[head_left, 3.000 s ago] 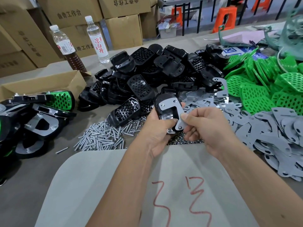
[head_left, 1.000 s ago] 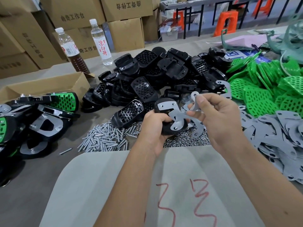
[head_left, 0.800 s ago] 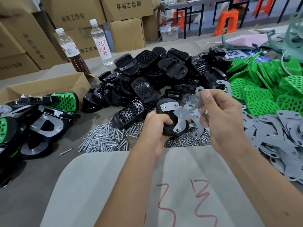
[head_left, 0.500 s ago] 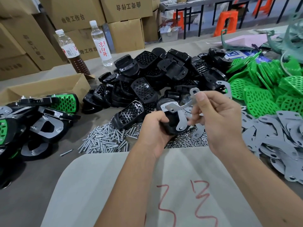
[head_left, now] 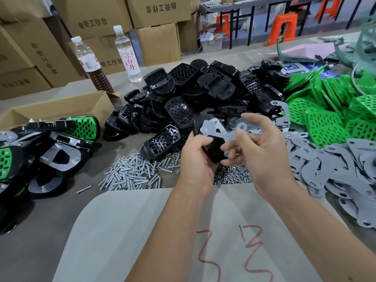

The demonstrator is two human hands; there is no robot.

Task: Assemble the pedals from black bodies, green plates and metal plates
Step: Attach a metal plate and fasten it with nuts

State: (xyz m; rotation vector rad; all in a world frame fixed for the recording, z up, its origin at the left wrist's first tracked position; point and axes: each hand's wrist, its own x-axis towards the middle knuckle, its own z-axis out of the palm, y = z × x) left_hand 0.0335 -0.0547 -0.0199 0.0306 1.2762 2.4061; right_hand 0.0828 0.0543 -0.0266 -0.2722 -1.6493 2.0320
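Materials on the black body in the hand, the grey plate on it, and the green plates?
Black body: looks like moulded plastic, semi-gloss sheen.
Grey plate: likely stamped sheet metal, thin, flat, matte grey with punched holes.
Green plates: probably plastic, bright uniform colour, moulded perforations.
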